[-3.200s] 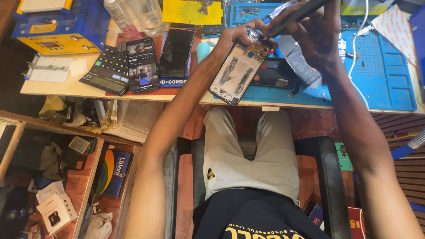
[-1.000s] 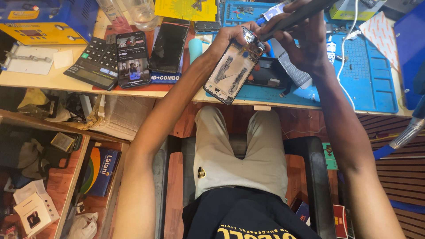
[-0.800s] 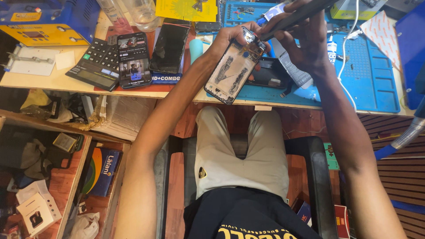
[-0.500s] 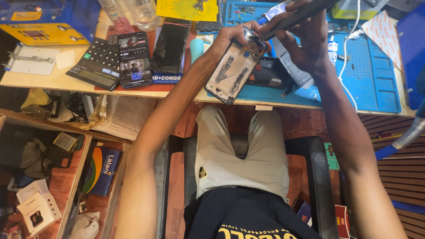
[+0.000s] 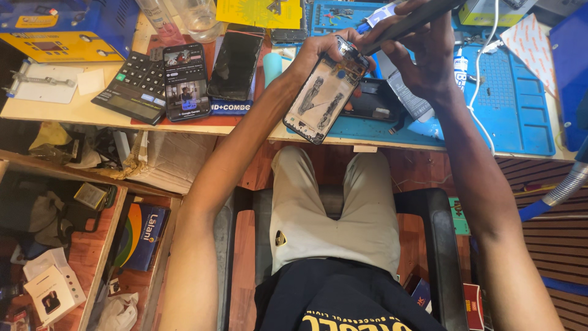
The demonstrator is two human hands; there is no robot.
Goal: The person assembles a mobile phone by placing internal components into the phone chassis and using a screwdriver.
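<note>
From here I judge the job midway: my left hand [image 5: 318, 52] grips the opened phone frame [image 5: 324, 92], back cover off, tilted above the table [image 5: 73, 110] edge, while my right hand [image 5: 422, 55] is closed round a dark tool [image 5: 407, 24] touching its top corner, reassembly remaining.

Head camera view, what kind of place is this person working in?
Most likely a phone repair bench. The left hand holds an opened phone frame while the right hand works a dark tool at its top, above a blue repair mat, with other phones lying nearby.
</note>
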